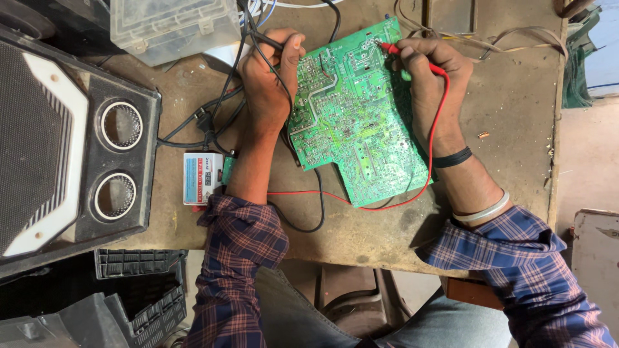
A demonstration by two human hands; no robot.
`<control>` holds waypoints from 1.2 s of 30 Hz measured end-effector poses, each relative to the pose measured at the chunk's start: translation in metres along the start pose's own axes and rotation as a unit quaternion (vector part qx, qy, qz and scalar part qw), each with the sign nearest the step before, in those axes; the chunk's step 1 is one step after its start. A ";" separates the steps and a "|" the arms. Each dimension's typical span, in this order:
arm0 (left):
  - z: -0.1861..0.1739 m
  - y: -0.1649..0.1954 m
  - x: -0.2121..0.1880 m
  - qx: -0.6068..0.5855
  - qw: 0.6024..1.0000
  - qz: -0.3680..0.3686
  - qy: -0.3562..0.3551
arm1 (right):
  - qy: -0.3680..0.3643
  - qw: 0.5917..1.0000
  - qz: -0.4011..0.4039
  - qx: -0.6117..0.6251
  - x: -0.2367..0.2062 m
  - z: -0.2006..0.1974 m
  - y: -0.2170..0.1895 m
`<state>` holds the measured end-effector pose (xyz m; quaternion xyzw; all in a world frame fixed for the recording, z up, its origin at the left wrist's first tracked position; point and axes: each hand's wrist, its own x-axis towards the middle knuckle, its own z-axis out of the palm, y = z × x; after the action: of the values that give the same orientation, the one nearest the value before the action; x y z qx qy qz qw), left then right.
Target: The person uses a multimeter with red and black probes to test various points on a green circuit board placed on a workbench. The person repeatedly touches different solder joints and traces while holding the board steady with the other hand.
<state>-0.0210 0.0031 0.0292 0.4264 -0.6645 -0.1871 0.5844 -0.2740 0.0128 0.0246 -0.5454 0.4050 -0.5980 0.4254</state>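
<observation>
Both hands are arching over the green circuit board (pixel 351 119): left hand (pixel 271 77) pinching a black probe (pixel 267 42), right hand (pixel 429 74) pinching a red probe (pixel 389 48).

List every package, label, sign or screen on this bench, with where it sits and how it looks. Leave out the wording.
Small meter box: beside the left forearm, left of the green circuit board; white rectangular case with a blue and red label panel.
Its screen: a small dark display at the box's right end.
Clear plastic container: top left of the bench; lidded, translucent, rectangular.
</observation>
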 end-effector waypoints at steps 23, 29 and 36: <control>0.000 -0.001 0.001 0.007 1.000 0.000 -0.001 | 0.009 0.997 -0.029 -0.070 0.001 0.002 0.007; 0.002 -0.001 0.001 -0.002 1.000 0.000 -0.004 | 0.014 0.998 -0.023 -0.064 0.000 0.002 0.002; 0.002 -0.003 0.000 0.002 1.000 0.001 -0.004 | -0.024 0.995 -0.032 -0.088 0.000 0.001 -0.004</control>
<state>-0.0217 0.0008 0.0265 0.4264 -0.6674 -0.1870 0.5812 -0.2731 0.0142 0.0282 -0.6076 0.4282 -0.5603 0.3655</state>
